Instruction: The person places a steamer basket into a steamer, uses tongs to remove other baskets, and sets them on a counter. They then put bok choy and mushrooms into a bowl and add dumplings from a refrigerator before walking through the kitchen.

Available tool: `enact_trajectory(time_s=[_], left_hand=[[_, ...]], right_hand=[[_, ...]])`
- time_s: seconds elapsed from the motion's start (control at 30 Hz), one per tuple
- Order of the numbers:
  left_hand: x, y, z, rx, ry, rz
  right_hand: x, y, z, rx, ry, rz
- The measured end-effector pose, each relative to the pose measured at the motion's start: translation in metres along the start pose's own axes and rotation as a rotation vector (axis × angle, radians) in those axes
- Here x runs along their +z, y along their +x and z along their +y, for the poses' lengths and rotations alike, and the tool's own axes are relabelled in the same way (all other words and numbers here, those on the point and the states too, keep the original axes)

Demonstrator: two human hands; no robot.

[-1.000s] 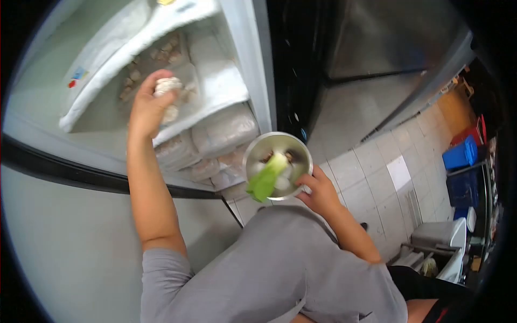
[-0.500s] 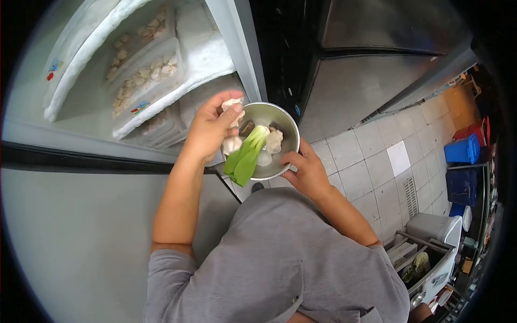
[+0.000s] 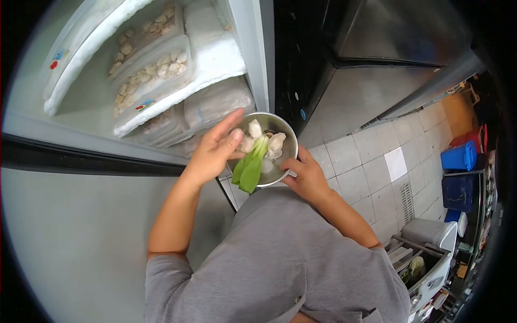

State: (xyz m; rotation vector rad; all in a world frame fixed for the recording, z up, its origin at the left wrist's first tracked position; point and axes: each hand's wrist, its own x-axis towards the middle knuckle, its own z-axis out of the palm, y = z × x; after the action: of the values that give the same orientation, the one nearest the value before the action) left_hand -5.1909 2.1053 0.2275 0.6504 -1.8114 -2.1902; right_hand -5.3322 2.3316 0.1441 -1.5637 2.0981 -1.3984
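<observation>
Dumplings (image 3: 276,143) have been let go since the earlier frame: the left hand (image 3: 214,153) is now spread open at the rim of the bowl (image 3: 291,132). The bowl, judged light, stiff and slick, is gripped at its near rim by the right hand (image 3: 308,176). Dumplings and greens (image 3: 247,168) are held in it. Beyond, freezer trays (image 3: 156,72) are stocked with more.

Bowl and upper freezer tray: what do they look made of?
Bowl: seemingly stainless steel, a grey sheen with bright reflections on the rim. Freezer tray: probably clear plastic, partly frosted; pale lumps show through its wall.
</observation>
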Motion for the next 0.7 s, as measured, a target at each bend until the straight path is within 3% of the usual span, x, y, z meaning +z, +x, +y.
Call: enact_trajectory(time_s=[0.1,0.23,0.3,0.37,0.43,0.47,0.53,0.63,0.67,0.7], left_hand=[[-0.024,-0.015,-0.006,0.204,0.463,0.223],[-0.055,-0.037,-0.021,0.203,0.302,0.41],[-0.064,-0.045,-0.042,0.261,0.44,0.483],[-0.058,-0.054,-0.042,0.202,0.468,0.511],[-0.045,-0.06,-0.026,0.451,0.919,0.403],[-0.04,-0.063,-0.022,0.442,0.918,0.419],[-0.035,-0.067,-0.019,0.409,1.234,0.454],[-0.049,-0.068,-0.033,0.264,1.251,0.423],[-0.054,-0.071,-0.032,0.265,1.249,0.421],[-0.06,-0.077,-0.03,0.347,1.036,0.352]], right_hand=[[0.009,0.004,-0.001,0.02,0.028,-0.024],[0.024,0.015,-0.01,0.0,0.015,-0.055],[0.033,0.02,-0.015,-0.028,0.014,-0.067],[0.045,0.026,-0.018,-0.087,0.029,-0.068],[0.053,0.032,-0.029,-0.105,0.024,-0.093],[0.058,0.034,-0.033,-0.113,0.012,-0.098],[0.065,0.035,-0.036,-0.121,-0.001,-0.125],[0.076,0.034,-0.037,-0.135,0.001,-0.129],[0.079,0.033,-0.037,-0.141,0.025,-0.119],[0.081,0.031,-0.038,-0.137,0.021,-0.119]])
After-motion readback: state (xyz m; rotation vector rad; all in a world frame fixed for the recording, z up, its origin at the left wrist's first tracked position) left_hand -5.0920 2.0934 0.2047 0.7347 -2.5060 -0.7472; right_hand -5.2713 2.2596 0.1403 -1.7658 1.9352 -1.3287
